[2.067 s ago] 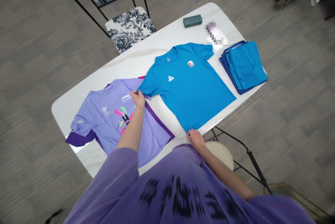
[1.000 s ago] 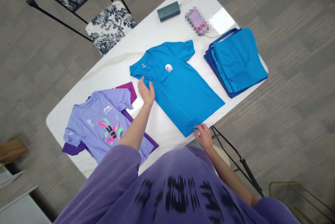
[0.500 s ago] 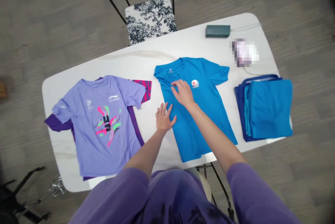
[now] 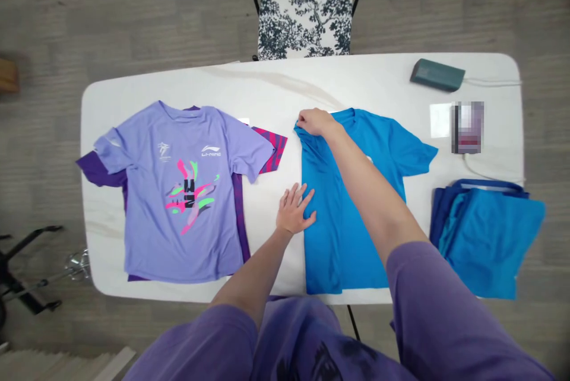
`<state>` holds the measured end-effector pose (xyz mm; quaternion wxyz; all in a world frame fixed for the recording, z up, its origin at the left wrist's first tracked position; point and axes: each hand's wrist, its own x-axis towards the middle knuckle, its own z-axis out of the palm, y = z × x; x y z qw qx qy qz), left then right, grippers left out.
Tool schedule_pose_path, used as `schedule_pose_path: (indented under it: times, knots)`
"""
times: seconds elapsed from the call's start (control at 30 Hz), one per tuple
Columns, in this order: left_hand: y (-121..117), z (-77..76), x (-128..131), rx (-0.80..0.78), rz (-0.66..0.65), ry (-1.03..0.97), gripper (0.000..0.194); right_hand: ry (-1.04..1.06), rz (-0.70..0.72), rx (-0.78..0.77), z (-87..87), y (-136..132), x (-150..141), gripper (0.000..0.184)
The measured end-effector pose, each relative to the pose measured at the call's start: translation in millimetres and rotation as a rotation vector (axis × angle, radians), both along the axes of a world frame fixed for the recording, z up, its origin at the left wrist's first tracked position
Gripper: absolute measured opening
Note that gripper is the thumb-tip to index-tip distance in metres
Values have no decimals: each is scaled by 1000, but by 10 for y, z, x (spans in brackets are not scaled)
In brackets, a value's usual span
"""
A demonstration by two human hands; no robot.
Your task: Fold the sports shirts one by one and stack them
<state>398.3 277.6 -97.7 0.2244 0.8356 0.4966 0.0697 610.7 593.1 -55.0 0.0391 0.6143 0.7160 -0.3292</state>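
A bright blue T-shirt [image 4: 338,221] lies on the white table [image 4: 276,90], its left side folded inward into a straight edge. My left hand [image 4: 296,210] presses flat with spread fingers on that folded edge at mid-length. My right hand [image 4: 314,121] reaches across the shirt and pinches the fabric at the top left shoulder corner. A lilac T-shirt [image 4: 182,191] with a colourful print lies flat to the left, on top of a dark purple garment [image 4: 95,170] and a pink-patterned one [image 4: 271,152].
A stack of folded blue garments [image 4: 487,235] sits at the table's right end. A dark green box [image 4: 436,75] with a cable and a blurred small object [image 4: 467,127] lie at the far right. A patterned chair [image 4: 305,16] stands behind the table.
The blue shirt's left sleeve has been folded inward. My right hand moved from the hem up to the shoulder corner; my left hand came down flat on the folded edge. The view swung round square to the table.
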Motion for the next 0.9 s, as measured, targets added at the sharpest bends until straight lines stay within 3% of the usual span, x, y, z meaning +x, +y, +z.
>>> schedule_pose_path:
  times: [0.13, 0.2, 0.33, 0.47, 0.6, 0.77, 0.9]
  knots:
    - [11, 4, -10, -15, 3, -8, 85, -98, 101, 45, -11, 11, -123, 65]
    - [13, -2, -15, -19, 0, -7, 84, -108, 120, 42, -10, 36, -175, 61]
    - [14, -17, -25, -11, -10, -10, 83, -41, 22, -22, -15, 147, -61, 42]
    - [13, -23, -24, -19, -4, -11, 86, 12, -85, -3, -62, 229, 179, 41]
    - [5, -24, -18, -20, 9, -12, 88, 56, -103, 20, -78, 177, 221, 43]
    - [-8, -31, -15, -16, 17, -26, 86, 74, -201, 189, 46, -258, 200, 57]
    - [-15, -55, -20, -19, 15, -26, 88, -67, -475, 334, 93, -875, 575, 58]
